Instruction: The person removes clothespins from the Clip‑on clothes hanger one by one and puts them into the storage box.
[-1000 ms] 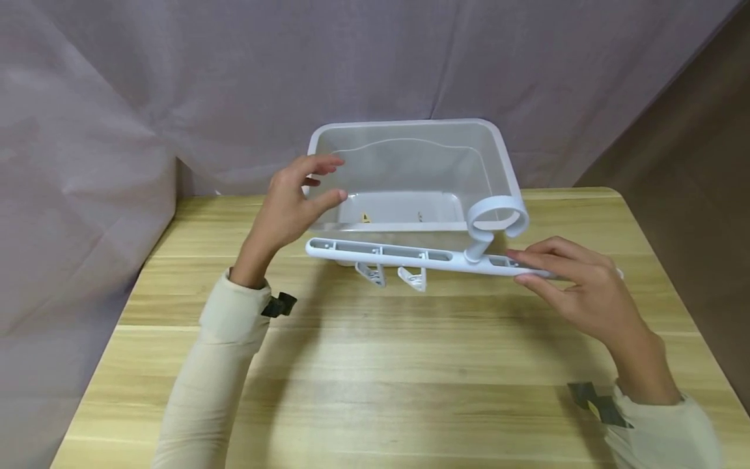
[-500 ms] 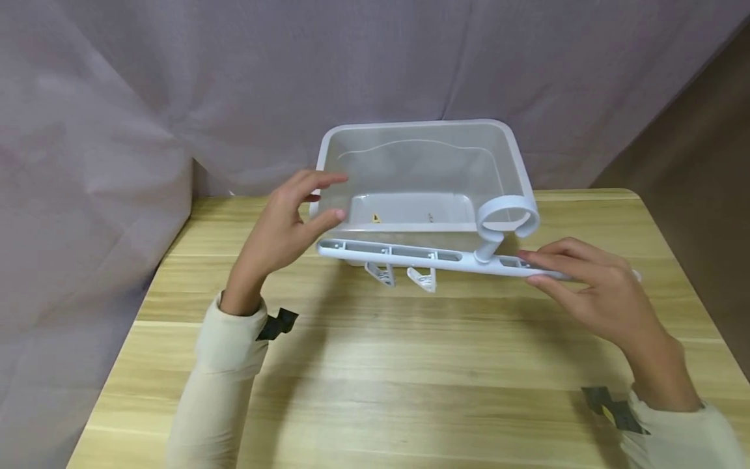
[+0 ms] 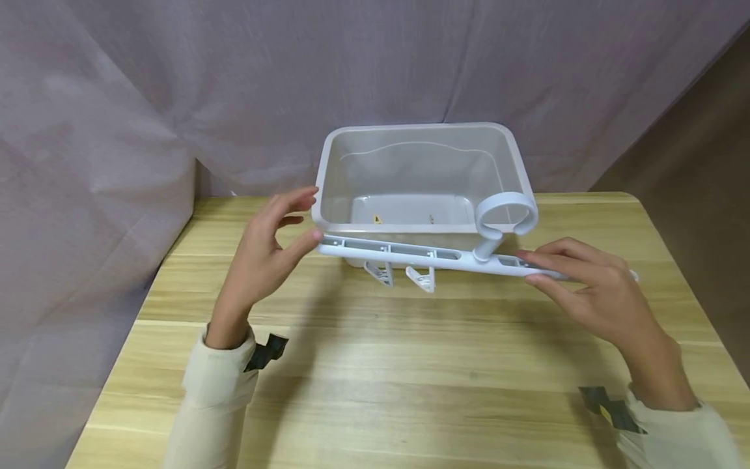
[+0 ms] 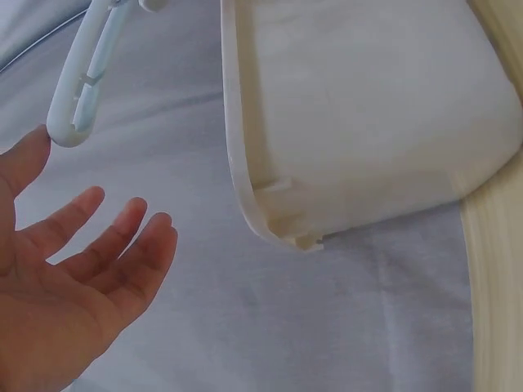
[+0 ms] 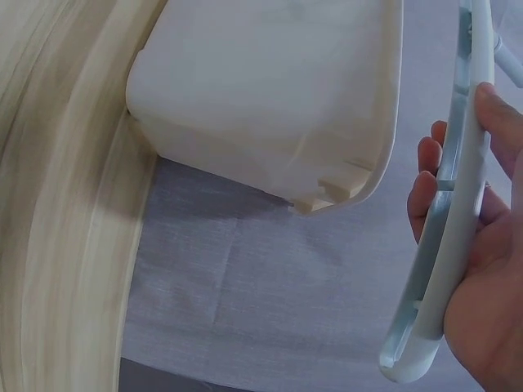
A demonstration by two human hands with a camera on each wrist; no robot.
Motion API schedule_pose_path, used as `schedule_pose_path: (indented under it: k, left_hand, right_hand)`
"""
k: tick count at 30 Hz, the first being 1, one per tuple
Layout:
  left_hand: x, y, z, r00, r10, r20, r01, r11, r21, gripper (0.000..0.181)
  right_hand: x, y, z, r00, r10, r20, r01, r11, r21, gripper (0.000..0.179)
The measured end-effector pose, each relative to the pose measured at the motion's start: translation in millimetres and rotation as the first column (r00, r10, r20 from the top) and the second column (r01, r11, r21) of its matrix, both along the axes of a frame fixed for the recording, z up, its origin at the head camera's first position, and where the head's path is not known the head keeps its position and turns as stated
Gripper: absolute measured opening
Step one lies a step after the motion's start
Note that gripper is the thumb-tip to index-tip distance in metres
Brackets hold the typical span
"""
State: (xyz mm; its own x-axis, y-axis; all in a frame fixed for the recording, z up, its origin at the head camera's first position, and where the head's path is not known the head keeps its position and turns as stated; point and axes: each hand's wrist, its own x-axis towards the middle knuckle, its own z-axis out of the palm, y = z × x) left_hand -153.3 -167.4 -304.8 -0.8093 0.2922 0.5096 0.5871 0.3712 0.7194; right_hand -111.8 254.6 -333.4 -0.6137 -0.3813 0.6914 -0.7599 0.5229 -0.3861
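In the head view a white plastic clothes hanger (image 3: 404, 253) with a round hook and two clips on its underside is held level in front of a bin. My right hand (image 3: 592, 286) grips its right end between thumb and fingers. The right wrist view shows these fingers (image 5: 421, 204) curled behind the bar. My left hand (image 3: 263, 251) is at the hanger's other end, its fingers spread and loosely bent. In the left wrist view the left thumb (image 4: 31, 151) touches the hanger's tip (image 4: 65, 131), while the other fingers stand apart from it.
A pale translucent bin (image 3: 410, 176), with a small yellow label inside, stands at the back of the wooden table (image 3: 410, 378). Behind it hangs a grey cloth (image 3: 263, 78). The hanger is above the table, near the bin's front rim.
My left hand has drawn back left and down from over the bin's left side, and its thumb now meets the hanger's end. The right hand keeps its grip; the view has shifted slightly.
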Motion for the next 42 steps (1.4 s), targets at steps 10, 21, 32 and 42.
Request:
schedule_pose_path:
  k: [10, 21, 32, 42]
  left_hand:
    - [11.0, -8.9, -8.5, 0.998, 0.038, 0.049, -0.038, 0.999, 0.007, 0.053]
    - [25.2, -11.6, -18.7, 1.0, 0.026, 0.013, -0.024, 0.995, -0.095, 0.054]
    - [29.0, -11.7, -25.1, 0.999, 0.031, 0.026, -0.028, 0.994, -0.101, 0.054]
    - [35.6, -10.4, -27.3, 0.999, 0.018, 0.031, -0.015, 0.994, -0.107, 0.055]
  right_hand:
    - [-1.2, 1.5, -2.9, 1.0, 0.013, -0.001, -0.013, 1.0, -0.003, 0.057]
    - [-2.4, 0.2, -4.0, 1.0, 0.01, -0.014, -0.01, 1.0, -0.011, 0.057]
    - [-3.2, 2.2, -6.6, 1.0, -0.002, -0.013, 0.002, 1.0, -0.006, 0.058]
    - [-3.8, 2.5, -7.6, 1.0, -0.005, -0.018, 0.005, 1.0, -0.001, 0.06]
